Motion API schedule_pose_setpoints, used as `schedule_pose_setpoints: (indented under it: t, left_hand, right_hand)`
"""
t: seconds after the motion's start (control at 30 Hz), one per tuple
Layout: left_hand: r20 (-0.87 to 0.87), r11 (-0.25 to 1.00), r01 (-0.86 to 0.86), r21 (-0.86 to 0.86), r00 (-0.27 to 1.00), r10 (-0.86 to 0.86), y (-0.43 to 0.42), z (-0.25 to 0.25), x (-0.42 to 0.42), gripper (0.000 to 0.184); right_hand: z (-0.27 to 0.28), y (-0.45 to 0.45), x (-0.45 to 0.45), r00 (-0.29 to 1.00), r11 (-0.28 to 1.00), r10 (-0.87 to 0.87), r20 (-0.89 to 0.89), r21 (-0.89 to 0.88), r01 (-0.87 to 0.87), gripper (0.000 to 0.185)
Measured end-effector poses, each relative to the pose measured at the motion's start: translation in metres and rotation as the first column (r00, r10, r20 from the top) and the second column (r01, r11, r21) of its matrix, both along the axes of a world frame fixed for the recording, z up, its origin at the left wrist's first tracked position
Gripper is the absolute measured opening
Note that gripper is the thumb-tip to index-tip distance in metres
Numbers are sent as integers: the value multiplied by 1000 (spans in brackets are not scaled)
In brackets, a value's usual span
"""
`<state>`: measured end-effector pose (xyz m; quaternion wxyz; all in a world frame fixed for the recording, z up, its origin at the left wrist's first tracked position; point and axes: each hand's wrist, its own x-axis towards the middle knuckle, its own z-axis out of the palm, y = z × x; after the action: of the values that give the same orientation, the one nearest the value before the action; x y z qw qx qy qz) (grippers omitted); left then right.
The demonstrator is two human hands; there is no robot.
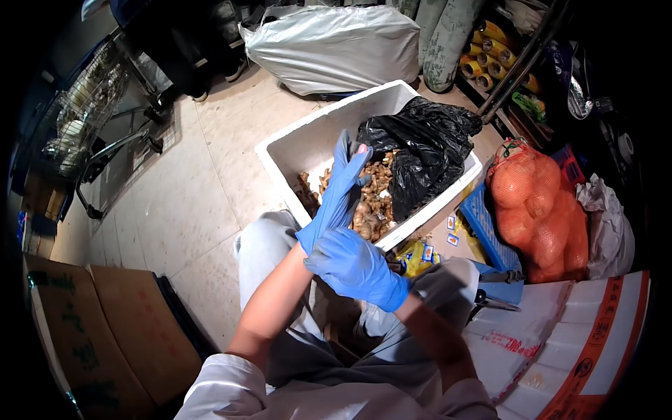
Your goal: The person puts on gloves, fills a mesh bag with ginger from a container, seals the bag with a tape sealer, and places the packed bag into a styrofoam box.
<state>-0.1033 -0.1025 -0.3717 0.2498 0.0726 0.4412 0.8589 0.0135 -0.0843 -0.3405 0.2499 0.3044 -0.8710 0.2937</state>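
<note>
Both hands wear blue gloves. My left hand (339, 185) is stretched out over the near left part of a white foam box (280, 154), its fingers extended and a bare fingertip showing through the glove. With bent fingers, my right hand (357, 269) grips the glove cuff at my left wrist, in front of the box's near edge. Inside the box lie knobbly brown ginger-like roots (374, 196), partly hidden by my left hand. A black plastic bag (427, 154) covers the box's right part and hangs over its rim.
Behind the box lies a big white sack (336, 49). Orange net bags (539, 210) and a blue crate (490, 231) stand at the right. Cardboard boxes (126, 329) are at the lower left, a wire cart (87, 105) at the upper left. A person's feet (234, 70) show at the back.
</note>
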Motion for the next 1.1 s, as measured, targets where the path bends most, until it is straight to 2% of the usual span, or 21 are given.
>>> schedule_pose_setpoints:
  t: [0.03, 0.07, 0.1, 0.13, 0.17, 0.2, 0.23, 0.37, 0.47, 0.5, 0.57, 0.63, 0.7, 0.77, 0.8, 0.87, 0.9, 0.97, 1.0, 1.07, 1.1]
  left_hand:
    - [-4, 1000, 12, -2, 1000, -12, 1, 7, 1, 62]
    - [-237, 994, -106, -16, 966, 99, 0, 19, 3, 63]
    - [-456, 975, -222, 2, 867, 199, -1, 26, 3, 65]
    - [-498, 982, -190, -1, 852, 165, -4, 29, -2, 74]
    - [-528, 981, -195, 13, 831, 172, -3, 30, -1, 75]
    - [-545, 982, -190, 5, 823, 162, -3, 31, 0, 78]
    - [-560, 983, -185, -4, 815, 151, -3, 34, 3, 81]
    - [-661, 991, -130, -32, 746, 76, -1, 40, 12, 89]
    - [-772, 990, -111, -87, 635, 3, 0, 43, 18, 98]
    - [-771, 990, -109, -87, 636, 2, 0, 42, 18, 98]
    - [-839, 968, -181, -172, 541, -48, 0, 41, 18, 101]
    - [-829, 970, -172, -171, 557, -47, 1, 42, 21, 100]
    - [-827, 966, -199, -164, 562, -24, 2, 42, 22, 99]
    - [-830, 969, -194, -154, 557, -20, 3, 42, 23, 99]
    - [-834, 971, -189, -143, 552, -16, 3, 43, 24, 100]
    - [-835, 974, -182, -137, 550, -14, 1, 44, 23, 100]
    - [-837, 976, -176, -129, 547, -12, 1, 44, 23, 101]
    - [-828, 981, -164, -108, 561, 3, 1, 44, 23, 102]
    - [-818, 985, -151, -87, 574, 16, 1, 43, 22, 102]
    - [-810, 984, -154, -85, 585, 21, 0, 43, 21, 101]
    - [-801, 984, -157, -83, 597, 28, -1, 43, 21, 100]
  right_hand:
    - [4, 5, -2, 1000, 1000, -12, -4, -2, 12, 9]
    - [8, 11, -4, 997, 991, -70, 32, -110, 73, 12]
    - [11, 18, -6, 990, 967, -121, 74, -215, 134, 17]
    - [12, 26, -7, 974, 920, -154, 167, -334, 203, 28]
    - [12, 34, -6, 942, 847, -191, 277, -437, 301, 26]
    - [11, 36, -7, 926, 636, -82, 370, -696, 334, 27]
    - [9, 38, -7, 908, 346, 52, 416, -860, 374, 29]
    - [10, 57, -16, 920, 95, 179, 349, -937, 337, 35]
    - [25, 58, -9, 924, 113, 88, 373, -925, 362, 29]
    - [23, 60, -9, 939, 99, 121, 321, -945, 311, 24]
    - [23, 62, -7, 951, 82, 155, 267, -963, 257, 19]
    - [24, 65, -4, 937, 89, 38, 347, -935, 342, 11]
    - [25, 64, -4, 943, 126, 15, 333, -936, 328, 9]
    - [19, 63, -5, 916, 314, -278, 288, -874, 370, 10]
    - [19, 63, -3, 916, 313, -278, 288, -874, 370, 10]
    - [20, 63, 2, 883, 441, -400, 248, -792, 422, 9]
    - [21, 63, 3, 883, 442, -399, 248, -791, 422, 9]
    - [22, 63, 4, 883, 566, -441, 159, -714, 412, 14]
    - [23, 63, 6, 883, 566, -441, 160, -714, 412, 14]
    - [26, 62, 8, 929, 292, -262, 263, -895, 336, 19]
    - [28, 62, 7, 929, 291, -262, 263, -896, 336, 19]
